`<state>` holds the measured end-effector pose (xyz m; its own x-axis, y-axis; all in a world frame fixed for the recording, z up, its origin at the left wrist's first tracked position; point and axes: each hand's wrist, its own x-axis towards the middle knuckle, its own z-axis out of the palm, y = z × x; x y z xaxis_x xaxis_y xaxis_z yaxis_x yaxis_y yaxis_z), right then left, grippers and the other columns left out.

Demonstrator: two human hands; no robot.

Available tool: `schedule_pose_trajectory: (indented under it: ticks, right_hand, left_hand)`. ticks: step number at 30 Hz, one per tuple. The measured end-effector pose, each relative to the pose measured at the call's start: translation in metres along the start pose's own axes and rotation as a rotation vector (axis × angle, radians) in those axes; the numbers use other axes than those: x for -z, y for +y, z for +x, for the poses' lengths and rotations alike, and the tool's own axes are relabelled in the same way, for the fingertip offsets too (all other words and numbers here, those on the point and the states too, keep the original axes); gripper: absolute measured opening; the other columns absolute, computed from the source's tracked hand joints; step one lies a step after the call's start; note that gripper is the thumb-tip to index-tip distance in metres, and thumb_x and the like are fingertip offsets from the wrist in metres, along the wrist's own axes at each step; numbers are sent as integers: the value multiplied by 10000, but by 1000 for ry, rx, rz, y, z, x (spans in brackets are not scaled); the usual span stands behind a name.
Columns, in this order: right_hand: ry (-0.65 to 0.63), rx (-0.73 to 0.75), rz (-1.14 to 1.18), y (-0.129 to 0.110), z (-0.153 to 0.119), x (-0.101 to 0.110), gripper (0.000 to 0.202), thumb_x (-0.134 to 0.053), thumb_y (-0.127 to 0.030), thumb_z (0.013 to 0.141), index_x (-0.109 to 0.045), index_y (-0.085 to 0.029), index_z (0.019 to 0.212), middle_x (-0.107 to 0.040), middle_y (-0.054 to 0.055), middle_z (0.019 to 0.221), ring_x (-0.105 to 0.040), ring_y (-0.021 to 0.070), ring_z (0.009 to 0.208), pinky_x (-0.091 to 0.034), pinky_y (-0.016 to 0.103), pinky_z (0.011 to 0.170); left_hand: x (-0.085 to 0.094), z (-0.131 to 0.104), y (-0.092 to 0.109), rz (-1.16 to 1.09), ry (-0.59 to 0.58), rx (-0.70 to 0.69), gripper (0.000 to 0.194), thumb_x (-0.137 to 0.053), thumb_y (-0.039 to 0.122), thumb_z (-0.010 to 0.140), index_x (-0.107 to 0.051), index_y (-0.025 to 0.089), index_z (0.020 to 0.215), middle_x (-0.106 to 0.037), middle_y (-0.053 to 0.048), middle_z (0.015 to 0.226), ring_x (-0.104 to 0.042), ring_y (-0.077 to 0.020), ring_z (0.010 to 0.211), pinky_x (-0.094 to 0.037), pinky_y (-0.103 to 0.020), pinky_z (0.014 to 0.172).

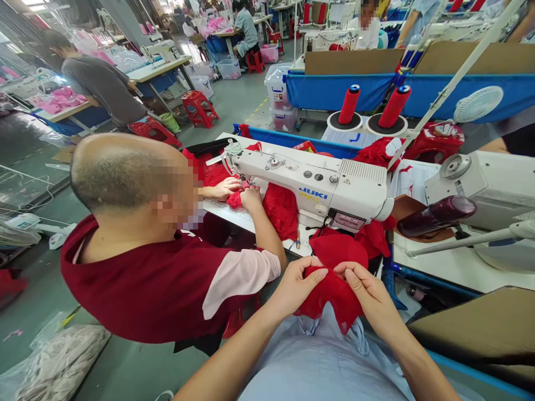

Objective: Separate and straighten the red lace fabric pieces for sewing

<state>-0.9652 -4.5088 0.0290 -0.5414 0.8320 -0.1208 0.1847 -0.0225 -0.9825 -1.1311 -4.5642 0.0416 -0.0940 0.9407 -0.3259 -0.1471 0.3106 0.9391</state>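
Observation:
A piece of red fabric (pixel 330 295) hangs between my two hands, in front of my light blue clothing. My left hand (pixel 303 284) pinches its upper left edge between thumb and fingers. On the other side my right hand (pixel 363 284) grips the edge close by, thumb against fingertips. The fabric's lower part droops in loose points. Just beyond it, more red cloth (pixel 340 248) lies at the near end of a white JUKI sewing machine (pixel 309 184). The fabric's exact garment part cannot be made out.
A co-worker in a dark red top (pixel 159 289) sits at my left, hands on red cloth under the needle. Red thread cones (pixel 349 106) stand behind the machine. A second machine (pixel 485 189), a dark bottle (pixel 437 216) and a cardboard piece (pixel 476 328) are at my right.

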Motion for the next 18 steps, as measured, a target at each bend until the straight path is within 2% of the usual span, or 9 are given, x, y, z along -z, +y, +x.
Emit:
schedule_pose_trajectory:
  ticks: [4,7,9,12,15,18]
  right_hand:
    - [-19,5,40,2,-1,-1,346,-521,-532,869,-614,-200,901,-603,16,728,-557,158,636,-455,244,559]
    - [-49,69,-101,7,0,-4,237,-580,-435,859,-590,-201,823,-551,-8,675,-481,137,564,-388,240,506]
    - [-38,154,-182,8,0,-5,218,-530,-378,903,-564,-204,777,-536,-5,686,-476,141,594,-383,250,546]
    - [-18,225,-174,7,-1,-5,236,-449,-350,952,-533,-205,786,-551,14,767,-518,154,697,-412,263,646]
    - [-13,198,-138,5,-4,-6,277,-399,-375,969,-490,-209,767,-503,-10,693,-479,138,625,-387,252,590]
    - [-18,205,-96,5,-2,-14,344,-376,-455,955,-433,-214,716,-416,-39,612,-395,122,552,-324,242,522]
  left_hand:
    - [4,-1,0,-50,-3,18,282,-642,435,802,-565,166,768,-546,37,680,-427,-83,593,-341,-213,590]
    - [5,-1,2,-49,22,-3,288,-652,436,794,-576,161,748,-537,40,665,-415,-80,594,-332,-209,589]
    - [6,1,2,-46,38,-5,295,-674,436,771,-579,160,731,-527,45,645,-406,-80,583,-331,-211,589]
    - [12,3,3,18,54,13,316,-694,453,735,-576,161,708,-514,45,622,-400,-89,576,-324,-219,580]
    - [18,4,3,126,78,16,377,-664,513,732,-548,162,657,-466,41,612,-374,-102,593,-302,-225,569]
    - [22,6,2,137,109,-31,440,-620,591,742,-517,173,652,-433,37,638,-364,-114,622,-313,-226,582]
